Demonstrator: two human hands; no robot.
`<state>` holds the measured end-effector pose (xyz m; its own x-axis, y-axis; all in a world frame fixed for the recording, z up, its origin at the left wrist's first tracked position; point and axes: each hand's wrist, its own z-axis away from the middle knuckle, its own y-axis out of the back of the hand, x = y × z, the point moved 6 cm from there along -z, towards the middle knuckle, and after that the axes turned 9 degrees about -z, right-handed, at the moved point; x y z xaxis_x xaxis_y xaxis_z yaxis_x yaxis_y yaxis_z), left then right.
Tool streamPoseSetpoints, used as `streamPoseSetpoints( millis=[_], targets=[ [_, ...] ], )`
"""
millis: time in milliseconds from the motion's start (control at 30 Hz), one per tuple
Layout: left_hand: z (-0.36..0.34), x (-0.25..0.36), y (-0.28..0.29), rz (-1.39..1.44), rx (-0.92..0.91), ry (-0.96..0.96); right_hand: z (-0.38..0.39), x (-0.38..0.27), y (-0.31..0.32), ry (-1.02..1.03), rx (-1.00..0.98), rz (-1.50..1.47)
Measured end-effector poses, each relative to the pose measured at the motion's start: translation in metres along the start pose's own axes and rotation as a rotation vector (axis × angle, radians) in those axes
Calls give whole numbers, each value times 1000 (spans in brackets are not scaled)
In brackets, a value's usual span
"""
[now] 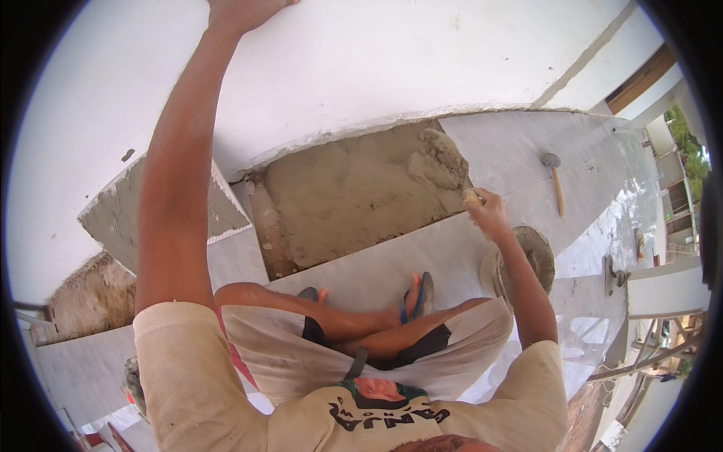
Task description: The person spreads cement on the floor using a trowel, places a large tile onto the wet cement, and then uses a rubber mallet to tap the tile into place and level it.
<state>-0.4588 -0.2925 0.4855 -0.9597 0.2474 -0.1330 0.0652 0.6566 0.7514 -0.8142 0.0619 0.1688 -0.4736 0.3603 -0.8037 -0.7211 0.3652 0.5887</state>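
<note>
the person wears a cream short-sleeved shirt [188, 377] of coarse, mesh-like weave, smudged with grey dust, with a dark printed design and a reddish patch across the chest. light, off-white shorts [286, 354] with dark inner hems cover the thighs. the forearms are bare. a dark flip-flop sandal [422, 295] with a blue edge sits on one foot.

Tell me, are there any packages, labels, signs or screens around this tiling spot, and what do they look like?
No packages, signs or screens show.
Shirt print: the only lettering in view, on the chest of the person's cream shirt at the bottom edge; dark curved letters under a small red and green picture.
The right hand grips a trowel loaded with grey mortar; the left hand presses on the white wall.
</note>
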Motion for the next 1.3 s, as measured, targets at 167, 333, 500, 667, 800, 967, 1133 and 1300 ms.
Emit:
streamPoseSetpoints(
  millis=[167, 333, 500, 667, 800, 967, 1133, 1300],
  targets=[
    [-4, -3, 4, -29, 98, -42, -85, -11, -104, 164, 154, 454],
    [2, -5, -23, -74, 286, -101, -95, 17, -124, 39, 105, 445],
    [-5, -14, -29, -74, 598, -163, -83, 18, -149, -41, -164, 466],
    [1, -4, -36, -63, 603, -134, -107, 18, -163, 9, -186, 554],
    [-3, -7, -37, -64, 719, -165, -146, 40, -163, -24, -201, 639],
    [1, -8, -37, -113, 568, -122, -180, 47, -163, -45, -137, 631],
    [-3, 8, -28, -23, 602, -87, -205, 92, -151, -96, -473, 388],
    [0, -14, -46, -52, 727, -180, -142, 36, -232, -597, -465, -459]
  ],
)
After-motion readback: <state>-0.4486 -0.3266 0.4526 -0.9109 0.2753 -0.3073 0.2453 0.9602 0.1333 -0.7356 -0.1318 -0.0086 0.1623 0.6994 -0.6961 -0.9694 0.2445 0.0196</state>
